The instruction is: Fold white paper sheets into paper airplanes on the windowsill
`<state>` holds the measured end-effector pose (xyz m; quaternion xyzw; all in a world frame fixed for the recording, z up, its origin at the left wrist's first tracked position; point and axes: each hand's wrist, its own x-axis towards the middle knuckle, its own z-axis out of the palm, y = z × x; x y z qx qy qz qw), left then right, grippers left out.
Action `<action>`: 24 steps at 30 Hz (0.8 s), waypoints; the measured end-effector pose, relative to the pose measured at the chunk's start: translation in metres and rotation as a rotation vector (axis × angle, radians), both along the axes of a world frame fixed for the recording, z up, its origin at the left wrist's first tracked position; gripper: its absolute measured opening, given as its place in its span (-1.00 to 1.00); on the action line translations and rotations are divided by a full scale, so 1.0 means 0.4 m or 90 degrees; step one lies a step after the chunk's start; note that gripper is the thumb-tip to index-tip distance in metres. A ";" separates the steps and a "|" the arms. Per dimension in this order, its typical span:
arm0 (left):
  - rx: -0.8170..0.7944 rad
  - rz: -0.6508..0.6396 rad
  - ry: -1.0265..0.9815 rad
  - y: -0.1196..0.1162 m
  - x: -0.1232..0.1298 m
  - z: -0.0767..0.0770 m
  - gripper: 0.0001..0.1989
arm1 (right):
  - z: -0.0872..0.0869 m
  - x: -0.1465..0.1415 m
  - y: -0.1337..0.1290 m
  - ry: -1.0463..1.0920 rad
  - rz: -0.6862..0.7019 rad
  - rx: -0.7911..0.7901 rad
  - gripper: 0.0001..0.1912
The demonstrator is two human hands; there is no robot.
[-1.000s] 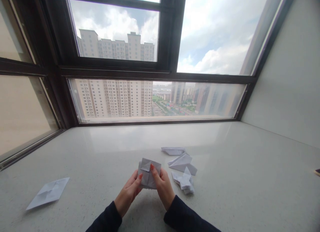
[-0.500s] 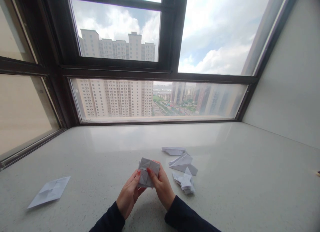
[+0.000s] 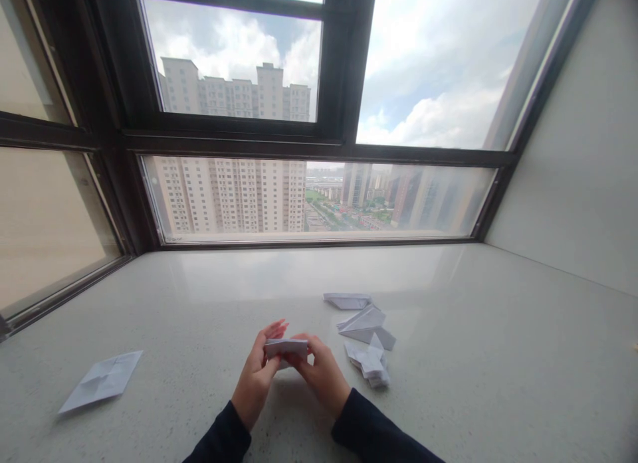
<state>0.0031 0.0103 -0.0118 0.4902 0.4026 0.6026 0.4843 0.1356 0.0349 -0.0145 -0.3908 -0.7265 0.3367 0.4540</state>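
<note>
Window: dark frame (image 3: pixel 343 84), several panes, spanning the back and the left side. White speckled window ledge (image 3: pixel 224 283) below it, carrying all the paper. Pale wall (image 3: pixel 588 151) closes off the right. Through the glass: a tall apartment block (image 3: pixel 234 197) at left, cloudy sky (image 3: pixel 438 64) above.

Two dark sleeves (image 3: pixel 383 430) enter from the bottom edge. Left hand (image 3: pixel 254 380): thumb on the near side, fingers behind with their tips reaching past the top, pinching the left part of a folded paper. Right hand (image 3: pixel 321 373): thumb and fingers pinch the right end of the same piece.

White diamond-shaped sheet (image 3: pixel 102 381) lies flat, well apart to the left. Right of the hands, three white folded pieces form a loose column: pointed, wing-like piece (image 3: pixel 366 323) in the middle; star-topped stack (image 3: pixel 369 363) nearest the person; narrow strip (image 3: pixel 346 301) farthest.

Folded paper (image 3: pixel 289 346): between both hands, near front centre of the ledge, tilted, seen as a narrow band. Its creases are too foreshortened to read.
</note>
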 end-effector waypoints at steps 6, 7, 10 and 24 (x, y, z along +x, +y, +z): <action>-0.029 -0.004 -0.006 0.001 -0.005 0.001 -0.63 | -0.013 -0.004 0.005 -0.015 0.023 -0.043 -0.85; -0.027 -0.001 0.002 -0.001 -0.004 0.006 -0.66 | -0.013 -0.004 0.006 -0.009 0.034 -0.046 -0.86; -0.025 -0.005 0.044 -0.010 0.001 0.022 -0.69 | -0.006 -0.003 0.004 0.023 0.045 -0.048 -0.86; -0.049 0.014 0.141 0.006 -0.018 0.020 -0.60 | -0.030 -0.006 0.018 0.060 0.076 -0.117 -0.63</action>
